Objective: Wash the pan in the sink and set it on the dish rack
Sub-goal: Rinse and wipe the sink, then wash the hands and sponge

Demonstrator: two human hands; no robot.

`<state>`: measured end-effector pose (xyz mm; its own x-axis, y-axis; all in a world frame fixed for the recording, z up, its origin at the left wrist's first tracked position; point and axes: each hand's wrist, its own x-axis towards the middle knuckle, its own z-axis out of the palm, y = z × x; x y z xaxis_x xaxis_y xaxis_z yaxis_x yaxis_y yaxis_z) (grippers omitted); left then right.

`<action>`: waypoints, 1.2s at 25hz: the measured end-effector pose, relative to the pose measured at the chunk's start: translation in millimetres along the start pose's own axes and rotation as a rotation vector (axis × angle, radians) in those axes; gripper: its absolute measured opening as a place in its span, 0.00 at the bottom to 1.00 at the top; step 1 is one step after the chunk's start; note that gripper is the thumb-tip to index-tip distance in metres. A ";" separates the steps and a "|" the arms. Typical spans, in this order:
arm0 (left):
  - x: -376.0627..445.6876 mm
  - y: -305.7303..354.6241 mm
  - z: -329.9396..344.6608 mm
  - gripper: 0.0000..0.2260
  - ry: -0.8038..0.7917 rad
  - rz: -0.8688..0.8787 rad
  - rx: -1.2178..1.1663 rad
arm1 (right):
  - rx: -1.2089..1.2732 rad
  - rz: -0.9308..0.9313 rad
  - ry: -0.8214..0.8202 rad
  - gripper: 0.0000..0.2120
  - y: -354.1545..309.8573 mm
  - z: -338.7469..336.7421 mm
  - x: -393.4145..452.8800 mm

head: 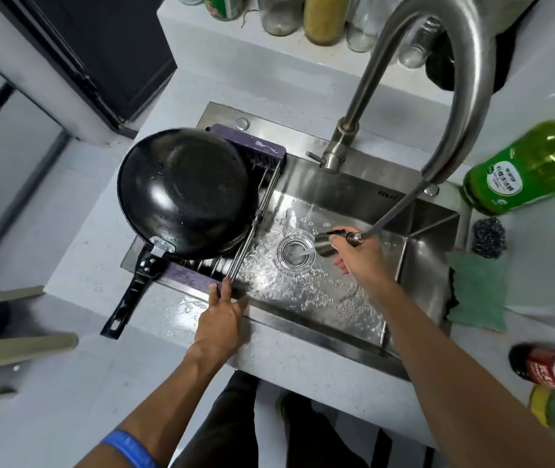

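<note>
- At the left end of the sink (pixel 421 238), the black pan (pixel 183 192) lies upside down on the dish rack (pixel 262 211), wet with droplets, its handle (pixel 131 292) sticking out toward the near left over the counter (pixel 77 251).
- The rack spans the sink's left part on purple end bars, far and near, with metal rods running between them.
- The left hand (pixel 223 319) rests on the near rim of the sink, fingers straight and relaxed, their tips touching the rack's near purple bar and the rod ends; it grips nothing. A blue band sits on that wrist.
- Over the drain (pixel 294 255), the right hand (pixel 359 256) curls around the pull-out spray head (pixel 328 243), which hangs on its hose from the tall curved faucet (pixel 438 79). Water runs from the head into the drain, and the basin floor is wet and bubbly.
- Right of the sink, a green bottle (pixel 532 167) lies tilted on the counter, a steel scrubber (pixel 490 236) sits just near of it, and a green cloth (pixel 478 292) lies nearer still.
</note>
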<state>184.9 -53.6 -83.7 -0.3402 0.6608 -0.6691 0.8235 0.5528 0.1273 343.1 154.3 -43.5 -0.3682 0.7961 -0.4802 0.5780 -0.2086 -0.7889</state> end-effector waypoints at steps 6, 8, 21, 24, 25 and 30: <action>-1.6 2.0 -2.4 0.22 -0.006 -0.020 -0.042 | -0.007 -0.027 0.006 0.11 -6.3 6.8 3.1; 0.9 0.1 0.9 0.22 0.003 -0.018 -0.033 | -0.013 -0.040 0.007 0.12 -6.6 4.0 2.9; 4.9 -6.7 13.2 0.29 0.031 0.002 -0.001 | 0.117 -0.059 0.005 0.14 -11.5 14.5 21.5; 5.0 -4.7 12.6 0.29 0.025 0.005 -0.002 | 0.333 -0.038 0.040 0.19 -18.1 24.5 47.9; 5.3 -3.7 9.8 0.28 0.021 0.001 0.003 | 0.371 -0.037 0.036 0.19 -18.3 29.7 54.5; 5.5 -1.0 6.7 0.26 0.004 -0.007 0.036 | 0.253 -0.025 -0.071 0.20 -7.8 35.1 67.6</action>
<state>185.3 -53.9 -92.4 -0.3478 0.6591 -0.6668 0.8371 0.5386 0.0958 288.1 189.8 -83.3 -0.4357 0.7625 -0.4784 0.3706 -0.3324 -0.8673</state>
